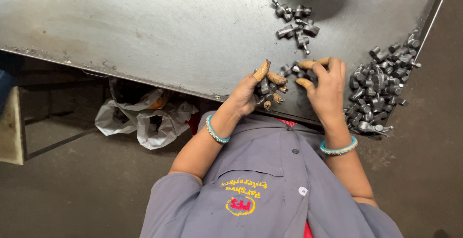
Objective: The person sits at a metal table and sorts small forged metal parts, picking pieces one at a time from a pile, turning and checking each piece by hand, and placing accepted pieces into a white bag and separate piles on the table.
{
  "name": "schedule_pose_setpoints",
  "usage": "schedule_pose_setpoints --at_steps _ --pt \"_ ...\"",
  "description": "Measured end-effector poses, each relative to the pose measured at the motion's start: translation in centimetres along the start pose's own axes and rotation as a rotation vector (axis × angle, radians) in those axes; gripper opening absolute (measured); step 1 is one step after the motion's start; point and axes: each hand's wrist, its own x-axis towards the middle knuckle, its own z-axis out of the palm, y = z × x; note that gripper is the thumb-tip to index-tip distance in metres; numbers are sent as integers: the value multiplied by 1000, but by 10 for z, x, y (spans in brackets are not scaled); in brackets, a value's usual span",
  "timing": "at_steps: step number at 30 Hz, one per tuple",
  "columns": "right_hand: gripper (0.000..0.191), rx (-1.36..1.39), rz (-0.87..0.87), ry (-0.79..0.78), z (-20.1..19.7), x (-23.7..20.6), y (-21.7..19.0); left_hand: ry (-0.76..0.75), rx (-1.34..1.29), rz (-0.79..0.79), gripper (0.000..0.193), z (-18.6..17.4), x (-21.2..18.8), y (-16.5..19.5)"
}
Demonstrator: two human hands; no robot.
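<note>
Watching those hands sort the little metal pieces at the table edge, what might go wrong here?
1. The big pile of metal parts sits right at the metal table's near edge and corner; a nudge could send pieces to the floor.
2. The left hand grips several parts at once, so one could slip out.
3. Both the left and right hand work bare, with only fingertip covers, so rough parts may scrape skin.

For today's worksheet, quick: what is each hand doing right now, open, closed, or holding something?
Left hand: closed around several small grey metal parts.
Right hand: fingers curled over one metal part; grip cannot be told.
</note>
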Motion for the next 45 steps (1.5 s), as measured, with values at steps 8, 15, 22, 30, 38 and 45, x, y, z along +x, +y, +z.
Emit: schedule_pose_setpoints --at_steps 8,15,22,30,38,45 --pt "37 72 8 30 12 -22 17 2 -20 -8 59 -1 6 -7" --pt "28 1026 308 13 13 -28 51 -74 -20 -21 58 3 -3 6" --pt "24 1278 440 -108 -8 -28 33 -46 95 -55 57 16 2 1" --pt "28 221 -87 5 -9 7 -7 -41 -188 -37 73 10 3 -9" --pt "36 290 -30 -20 34 2 0 69 -75 146 70 -7 -15 29" --pt "29 1178 349 -128 32 -11 41 81 16 81 69 7 -11 30"
